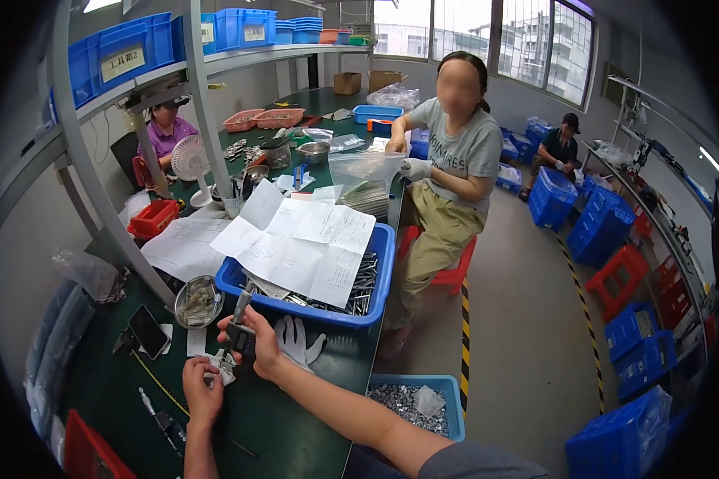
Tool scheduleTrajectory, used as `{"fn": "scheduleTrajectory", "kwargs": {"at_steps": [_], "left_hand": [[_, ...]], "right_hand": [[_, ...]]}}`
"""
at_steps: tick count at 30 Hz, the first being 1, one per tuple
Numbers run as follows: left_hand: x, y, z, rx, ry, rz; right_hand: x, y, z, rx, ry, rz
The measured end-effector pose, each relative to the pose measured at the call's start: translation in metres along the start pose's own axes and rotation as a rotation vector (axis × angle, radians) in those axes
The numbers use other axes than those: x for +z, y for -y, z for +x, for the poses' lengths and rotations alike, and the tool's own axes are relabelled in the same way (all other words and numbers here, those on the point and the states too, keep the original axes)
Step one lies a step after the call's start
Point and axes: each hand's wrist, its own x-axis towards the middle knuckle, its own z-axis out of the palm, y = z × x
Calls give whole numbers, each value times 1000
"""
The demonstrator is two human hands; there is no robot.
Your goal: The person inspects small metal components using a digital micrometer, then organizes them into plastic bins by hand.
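One micrometer [240,338], grey and black, stands tilted over the near part of the green bench [295,423], its barrel end up. The right hand [262,343] has its fingers curled around it. At its lower end lies a crumpled white cloth [227,373], where the left hand's [201,389] fingers are bent and drawn close together; whether they pinch the cloth or a small part, I cannot tell. Just right of the right hand lies a white glove [296,342]. Beyond the hands sits a blue bin [339,320] of metal pins [365,289], partly covered by creased paper sheets [299,243]. Beside the bin's left end is a steel bowl [196,325]; farther left lies a phone [146,331], with a yellow tape [160,385] below it. Nearer the lower edge are a second measuring tool [168,425] and a red bin [90,451]. By the bench's right edge, lower down, is a light-blue tub [454,403] of small metal parts. Across the bench, a co-worker [463,148] sits on a red stool [456,273], hands at a clear bag [363,169].
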Motion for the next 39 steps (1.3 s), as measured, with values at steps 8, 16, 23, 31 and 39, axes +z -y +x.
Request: {"fn": "scheduleTrajectory", "kwargs": {"at_steps": [8, 16, 23, 31, 39], "left_hand": [[-39, -23, -33, -424, -185, -674], [-86, -15, -116, -665, -183, -962], [-83, -7, -137, -715, -322, -1421], [-83, -10, -138, -673, -149, -1296], [-84, -8, -135, -588, -44, -1140]], "right_hand": [[11, -10, 2, 89, 155, 38], [54, -50, -51, 440, 288, 52], [60, -94, -66, 582, 226, 69], [52, -92, -68, 580, 157, 125], [52, -90, -68, 609, 177, 67]]}}
